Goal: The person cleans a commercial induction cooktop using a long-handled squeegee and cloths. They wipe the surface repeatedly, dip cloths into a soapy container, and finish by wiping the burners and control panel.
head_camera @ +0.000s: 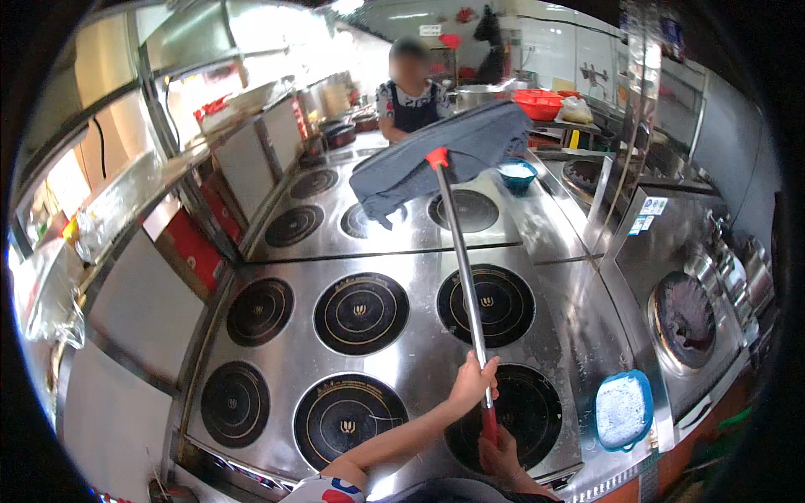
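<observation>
My left hand (471, 380) is wrapped around the metal pole (465, 276) of a long-handled mop. Lower down, my right hand (501, 453) grips its red handle end (489, 424). The pole slants up and away from me to a red joint (436, 156). A wide grey cloth (402, 173) hangs over the mop head, raised in front of the far part of the cooktop, its lower edge drooping. Beneath lies a stainless-steel cooktop (302, 352) with several round black burner plates (361, 313). The cloth partly covers one far burner plate (355, 221).
A blue basin of suds (648, 409) stands at right; another teal basin (519, 183) sits farther off. Across the cooktop stands a person (418, 104). Wok burners (685, 320) line the right side. A shelf (144, 207) runs along the left. A red plastic basket (538, 107) is behind.
</observation>
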The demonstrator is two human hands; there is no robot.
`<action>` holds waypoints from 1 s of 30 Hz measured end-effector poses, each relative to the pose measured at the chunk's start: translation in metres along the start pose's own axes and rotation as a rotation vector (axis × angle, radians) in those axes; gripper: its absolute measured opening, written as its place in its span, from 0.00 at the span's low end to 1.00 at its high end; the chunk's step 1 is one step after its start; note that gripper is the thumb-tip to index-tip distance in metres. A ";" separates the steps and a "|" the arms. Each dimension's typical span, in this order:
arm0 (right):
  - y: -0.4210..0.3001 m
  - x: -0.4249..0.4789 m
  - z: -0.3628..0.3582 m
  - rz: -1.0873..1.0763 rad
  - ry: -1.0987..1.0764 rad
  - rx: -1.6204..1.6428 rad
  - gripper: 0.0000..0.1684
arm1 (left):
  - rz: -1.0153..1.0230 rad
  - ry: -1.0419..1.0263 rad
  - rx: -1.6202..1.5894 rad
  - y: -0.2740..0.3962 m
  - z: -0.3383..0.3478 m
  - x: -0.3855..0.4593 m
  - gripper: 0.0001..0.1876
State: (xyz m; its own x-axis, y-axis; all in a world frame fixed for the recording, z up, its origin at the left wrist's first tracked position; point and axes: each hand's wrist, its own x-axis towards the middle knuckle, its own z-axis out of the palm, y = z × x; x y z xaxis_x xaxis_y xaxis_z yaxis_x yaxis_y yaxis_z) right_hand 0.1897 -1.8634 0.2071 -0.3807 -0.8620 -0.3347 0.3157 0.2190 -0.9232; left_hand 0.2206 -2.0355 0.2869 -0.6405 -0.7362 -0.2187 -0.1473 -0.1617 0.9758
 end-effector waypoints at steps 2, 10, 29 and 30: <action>0.003 0.023 -0.002 -0.107 -0.053 -0.052 0.09 | 0.031 0.059 0.063 0.015 -0.001 0.005 0.17; -0.143 0.092 0.045 -0.483 -0.259 0.259 0.07 | 0.429 0.188 0.315 0.186 -0.014 0.053 0.14; -0.274 0.113 -0.122 -0.545 0.228 -0.314 0.28 | 0.700 0.339 0.329 0.281 0.154 0.137 0.13; -0.248 0.107 -0.131 -0.515 0.234 -0.309 0.27 | 0.682 0.312 0.307 0.252 0.160 0.140 0.12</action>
State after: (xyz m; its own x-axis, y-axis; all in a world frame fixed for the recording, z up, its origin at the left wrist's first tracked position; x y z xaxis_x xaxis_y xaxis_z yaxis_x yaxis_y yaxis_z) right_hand -0.0429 -1.9507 0.3756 -0.6072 -0.7770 0.1658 -0.2094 -0.0447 -0.9768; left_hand -0.0265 -2.0738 0.5013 -0.4310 -0.7645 0.4794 -0.0295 0.5429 0.8393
